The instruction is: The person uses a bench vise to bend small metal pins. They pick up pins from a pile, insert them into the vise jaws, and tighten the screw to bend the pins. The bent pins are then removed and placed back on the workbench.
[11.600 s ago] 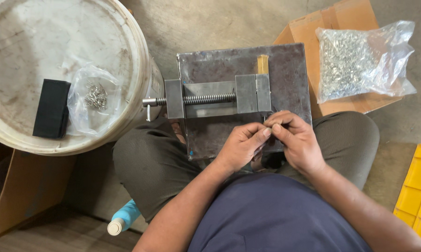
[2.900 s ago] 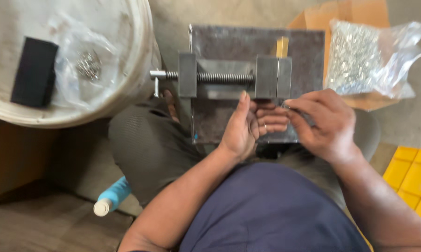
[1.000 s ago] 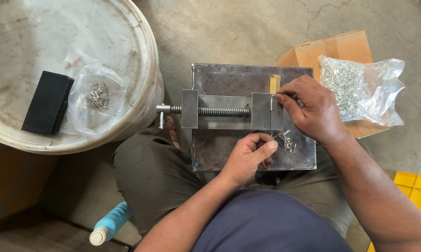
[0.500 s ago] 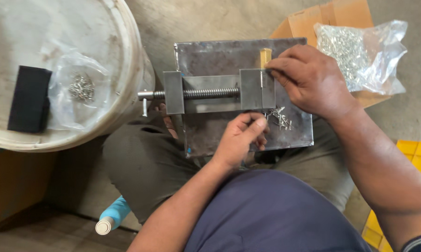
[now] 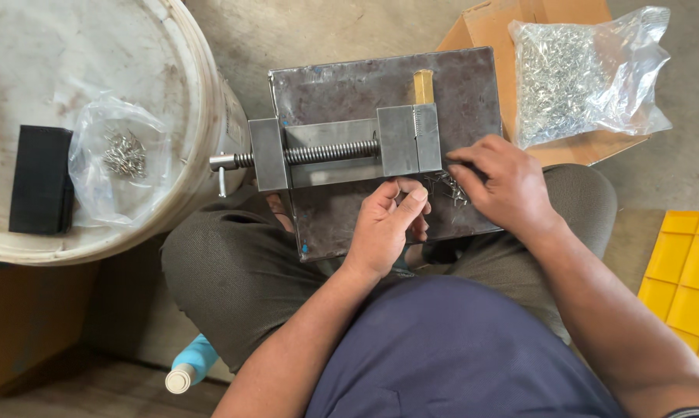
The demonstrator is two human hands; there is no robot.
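small metal pins point(image 5: 450, 186) lie just under right hand point(image 5: 504, 186) fingertips.

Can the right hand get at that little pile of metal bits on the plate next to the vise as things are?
Probably yes. The right hand already has its fingertips at the small pile of metal pieces on the steel plate. The left hand sits just beside the pile, not over it, and the vise stands clear of it.

Steel plate point(image 5: 473, 85) bears vise point(image 5: 341, 151); small pins point(image 5: 448, 186) beside.
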